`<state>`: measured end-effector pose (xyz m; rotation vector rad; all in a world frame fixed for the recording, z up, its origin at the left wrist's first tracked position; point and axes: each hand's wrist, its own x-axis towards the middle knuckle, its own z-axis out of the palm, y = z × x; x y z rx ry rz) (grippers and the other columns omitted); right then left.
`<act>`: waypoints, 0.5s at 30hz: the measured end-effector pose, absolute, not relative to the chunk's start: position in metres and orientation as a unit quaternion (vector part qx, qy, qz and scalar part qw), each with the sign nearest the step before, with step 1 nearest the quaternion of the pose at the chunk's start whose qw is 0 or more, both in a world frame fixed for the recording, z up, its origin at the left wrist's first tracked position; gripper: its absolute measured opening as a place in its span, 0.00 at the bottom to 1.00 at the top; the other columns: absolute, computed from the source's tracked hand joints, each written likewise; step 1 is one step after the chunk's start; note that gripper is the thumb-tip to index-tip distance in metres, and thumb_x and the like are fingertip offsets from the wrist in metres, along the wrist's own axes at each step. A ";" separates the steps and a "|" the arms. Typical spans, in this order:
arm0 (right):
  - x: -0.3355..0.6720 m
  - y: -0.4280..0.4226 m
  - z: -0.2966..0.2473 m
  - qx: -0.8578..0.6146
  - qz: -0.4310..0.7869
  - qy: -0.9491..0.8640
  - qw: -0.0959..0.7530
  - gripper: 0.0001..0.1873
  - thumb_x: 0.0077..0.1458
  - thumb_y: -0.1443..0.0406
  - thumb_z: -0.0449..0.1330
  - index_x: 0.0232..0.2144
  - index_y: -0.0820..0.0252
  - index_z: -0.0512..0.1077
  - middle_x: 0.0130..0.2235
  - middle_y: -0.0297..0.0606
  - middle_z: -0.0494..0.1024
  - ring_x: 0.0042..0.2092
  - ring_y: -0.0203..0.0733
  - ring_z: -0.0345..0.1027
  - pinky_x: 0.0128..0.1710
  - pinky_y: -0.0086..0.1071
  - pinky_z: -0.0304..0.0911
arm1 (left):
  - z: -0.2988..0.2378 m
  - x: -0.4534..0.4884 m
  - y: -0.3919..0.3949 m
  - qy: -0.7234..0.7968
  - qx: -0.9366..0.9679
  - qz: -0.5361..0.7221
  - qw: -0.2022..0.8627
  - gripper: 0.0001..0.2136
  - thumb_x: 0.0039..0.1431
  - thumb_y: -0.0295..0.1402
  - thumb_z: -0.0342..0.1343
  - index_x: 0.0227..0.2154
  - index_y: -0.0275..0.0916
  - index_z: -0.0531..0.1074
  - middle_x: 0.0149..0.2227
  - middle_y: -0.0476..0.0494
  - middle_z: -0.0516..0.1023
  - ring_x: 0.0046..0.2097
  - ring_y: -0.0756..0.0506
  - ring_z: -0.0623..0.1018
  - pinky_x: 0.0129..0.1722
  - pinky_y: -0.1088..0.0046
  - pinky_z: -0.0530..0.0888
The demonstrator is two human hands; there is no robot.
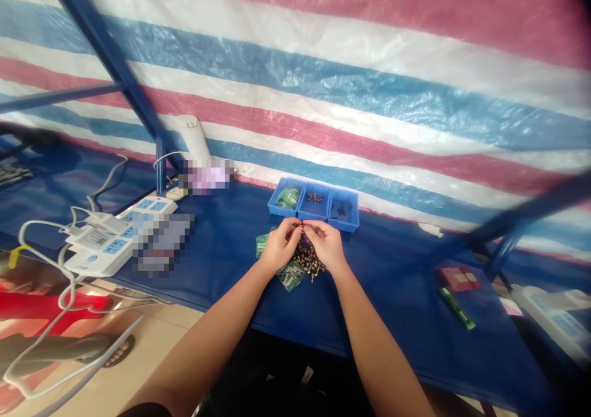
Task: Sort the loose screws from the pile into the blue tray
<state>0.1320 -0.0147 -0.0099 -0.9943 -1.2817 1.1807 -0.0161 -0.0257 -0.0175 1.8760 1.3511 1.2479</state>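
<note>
My left hand and my right hand meet fingertip to fingertip above the blue table. Both are closed in a pinch, and whatever is between the fingers is too small and hidden to make out. Below them lies a pile of small brass-coloured metal parts. A clear plastic bag of silver pin-like pieces sits under my left wrist. Beside that hand is a green packet. Just beyond my fingers stands a blue three-part bin, with a bag, brass pieces and dark screw-like pieces in its compartments.
At left, a white power strip with plugs and trailing cables lies on the table edge. A white cylinder stands at the back. To the right are a red box and a green box. Someone's foot shows on the floor.
</note>
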 end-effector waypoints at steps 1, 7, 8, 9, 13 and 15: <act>0.132 -0.015 -0.010 -0.418 0.498 -0.537 0.538 0.18 0.50 0.54 0.64 0.40 0.58 0.78 0.38 0.41 0.81 0.38 0.46 0.76 0.36 0.37 0.72 | -0.018 -0.016 -0.025 0.497 0.688 0.463 0.256 0.12 0.66 0.41 0.47 0.46 0.41 0.68 0.25 0.52 0.73 0.26 0.51 0.73 0.29 0.76 0.68; 0.131 -0.017 -0.008 -0.400 0.516 -0.545 0.526 0.19 0.49 0.56 0.66 0.41 0.60 0.78 0.39 0.42 0.81 0.39 0.45 0.76 0.41 0.38 0.72 | -0.016 -0.016 -0.025 0.497 0.688 0.464 0.253 0.12 0.67 0.40 0.44 0.37 0.39 0.69 0.22 0.52 0.71 0.25 0.51 0.72 0.29 0.77 0.68; 0.131 -0.017 -0.008 -0.398 0.516 -0.546 0.526 0.19 0.49 0.56 0.66 0.41 0.60 0.78 0.39 0.42 0.81 0.39 0.45 0.75 0.41 0.38 0.72 | -0.016 -0.016 -0.025 0.498 0.689 0.462 0.252 0.12 0.68 0.40 0.44 0.36 0.39 0.69 0.22 0.52 0.71 0.25 0.51 0.71 0.29 0.77 0.67; 0.131 -0.017 -0.008 -0.397 0.516 -0.546 0.527 0.18 0.49 0.57 0.66 0.41 0.60 0.78 0.39 0.42 0.81 0.39 0.45 0.75 0.41 0.38 0.72 | -0.015 -0.016 -0.025 0.498 0.689 0.461 0.253 0.13 0.68 0.40 0.43 0.35 0.39 0.69 0.22 0.52 0.71 0.25 0.51 0.71 0.29 0.77 0.67; 0.131 -0.015 -0.010 -0.404 0.508 -0.544 0.532 0.17 0.49 0.57 0.66 0.40 0.59 0.78 0.36 0.40 0.81 0.37 0.44 0.75 0.39 0.37 0.72 | -0.015 -0.016 -0.026 0.495 0.681 0.470 0.265 0.12 0.67 0.40 0.44 0.39 0.40 0.68 0.23 0.52 0.72 0.26 0.51 0.73 0.29 0.77 0.68; 0.132 -0.014 -0.011 -0.403 0.508 -0.539 0.538 0.16 0.50 0.57 0.65 0.40 0.59 0.78 0.36 0.40 0.81 0.37 0.44 0.75 0.38 0.37 0.72 | -0.016 -0.015 -0.026 0.490 0.680 0.473 0.273 0.11 0.66 0.39 0.46 0.44 0.40 0.68 0.24 0.52 0.73 0.26 0.51 0.73 0.30 0.77 0.69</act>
